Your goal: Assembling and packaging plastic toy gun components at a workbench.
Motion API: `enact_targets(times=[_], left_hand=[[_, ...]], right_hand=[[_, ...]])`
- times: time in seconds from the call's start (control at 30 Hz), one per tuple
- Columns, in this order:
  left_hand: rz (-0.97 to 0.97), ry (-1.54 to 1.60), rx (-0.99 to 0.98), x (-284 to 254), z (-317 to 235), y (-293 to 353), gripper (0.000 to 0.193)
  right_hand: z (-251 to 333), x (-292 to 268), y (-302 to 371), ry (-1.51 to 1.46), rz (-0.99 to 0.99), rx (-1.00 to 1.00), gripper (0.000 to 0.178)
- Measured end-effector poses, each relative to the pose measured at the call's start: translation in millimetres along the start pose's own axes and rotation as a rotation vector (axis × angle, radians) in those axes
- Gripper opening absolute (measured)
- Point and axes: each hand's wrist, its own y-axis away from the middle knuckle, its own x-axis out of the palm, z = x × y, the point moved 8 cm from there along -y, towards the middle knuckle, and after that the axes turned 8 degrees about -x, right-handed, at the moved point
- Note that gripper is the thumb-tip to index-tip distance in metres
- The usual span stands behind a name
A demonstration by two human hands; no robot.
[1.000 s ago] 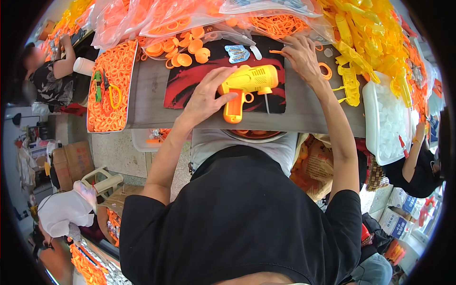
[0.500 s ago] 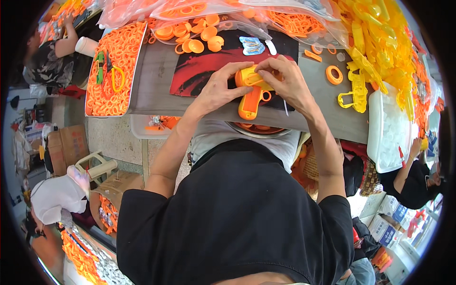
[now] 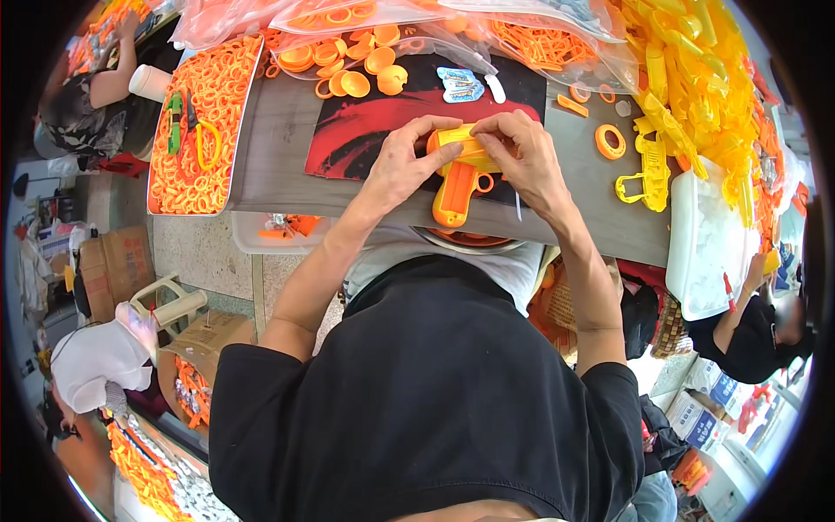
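Over the table's near edge, both hands hold an orange and yellow toy gun, its handle pointing toward me and a small ring-shaped trigger guard at its right. My left hand grips the rounded left end between thumb and fingers. On the other end is my right hand, thumb and fingers pinched on the yellow upper part. The fingers partly hide the toy's top. Beneath it lies a black and red mat, with a blue sticker sheet farther back.
At left stands a tray of orange rings with green-handled cutters on top. Orange half-shells lie at the back. To the right are an orange ring, yellow frames and a white bin. Other people work at both sides.
The yellow piece under my right fingers, tilted across the toy before, now sits flatter along its top. My right hand has shifted slightly; the left keeps its grip.
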Motion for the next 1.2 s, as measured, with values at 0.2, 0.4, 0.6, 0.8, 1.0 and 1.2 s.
enact_targets(times=[0.2,0.4,0.6,0.8,1.0,1.2], left_hand=[[0.117,0.071,-0.208,-5,-4,2,0.041],[0.083,0.069,-0.139,-35,-2,18,0.042],[-0.043,0.097,-0.154,-64,5,45,0.039],[-0.091,0.055,-0.12,-82,11,49,0.035],[-0.087,0.127,-0.163,-79,7,51,0.035],[-0.087,0.017,-0.064,-66,2,29,0.033]], right_hand=[[4,-26,-11,0.298,-0.213,-0.281,0.016],[-31,5,-68,0.238,0.107,-0.417,0.024],[-58,-4,-76,0.424,0.036,-0.139,0.016],[-32,33,-74,0.288,0.162,-0.464,0.027],[-60,36,-82,0.281,0.364,-0.396,0.018],[-96,-12,-63,-0.106,-0.017,0.034,0.013]])
